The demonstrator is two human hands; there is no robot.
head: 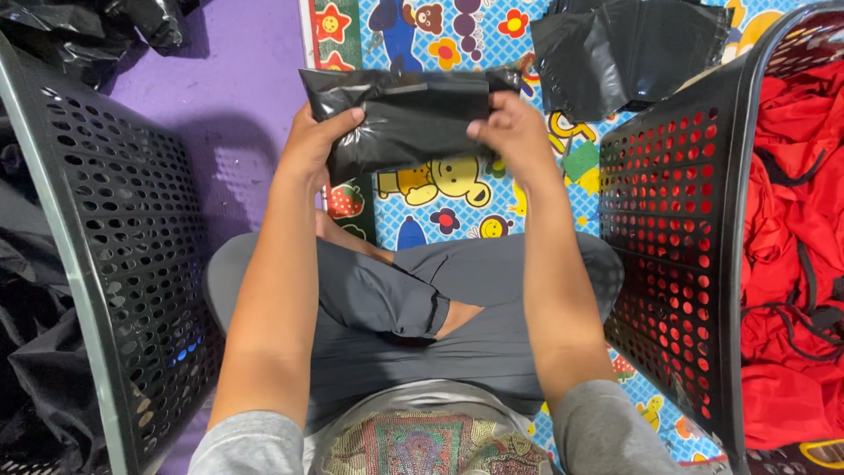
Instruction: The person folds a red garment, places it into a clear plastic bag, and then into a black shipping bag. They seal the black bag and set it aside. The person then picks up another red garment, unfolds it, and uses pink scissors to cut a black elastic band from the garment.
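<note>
Your left hand (309, 145) and right hand (514, 136) each clamp the black plastic bag (406, 119); the right basket (677, 229) holds red garments (791, 220), the left basket (123, 255) black bags (40, 369).

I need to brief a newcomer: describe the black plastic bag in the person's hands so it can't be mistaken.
Start at the colourful cartoon play mat between the two black perforated plastic baskets. Above it, the left hand and right hand grip a glossy black plastic mailer bag. Unlike the flat black bags stacked beyond, it is raised and bulging.
</note>
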